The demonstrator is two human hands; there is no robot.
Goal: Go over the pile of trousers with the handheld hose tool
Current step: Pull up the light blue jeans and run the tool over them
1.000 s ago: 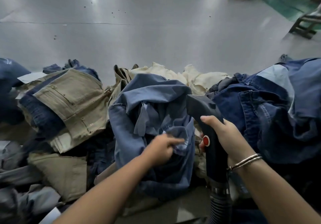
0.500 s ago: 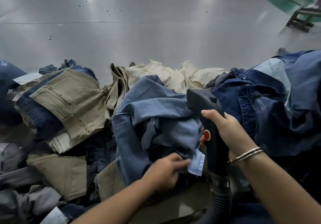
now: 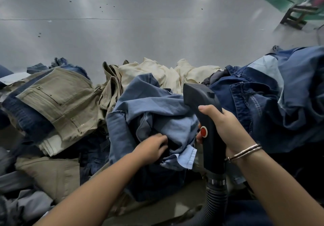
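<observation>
A pile of trousers spreads across the front of the view. In its middle lies a light blue pair (image 3: 149,106), partly turned inside out. My left hand (image 3: 151,148) reaches into a dark fold of this pair, its fingers curled on the cloth. My right hand (image 3: 226,127) grips the black handheld hose tool (image 3: 208,120) upright, with its nozzle head pointing left over the blue pair. The tool has a red button on its handle, and a ribbed grey hose (image 3: 216,203) runs down from its base.
Khaki trousers (image 3: 61,99) lie at the left, cream ones (image 3: 157,73) behind the blue pair, and dark denim (image 3: 273,103) at the right. Beyond the pile stretches a shiny grey floor (image 3: 140,24). A wooden stool (image 3: 296,15) stands at the far right.
My left hand pulled the blue cloth down toward me, then moved up and left into a fold. The tool in my right hand shifted slightly up and away.
</observation>
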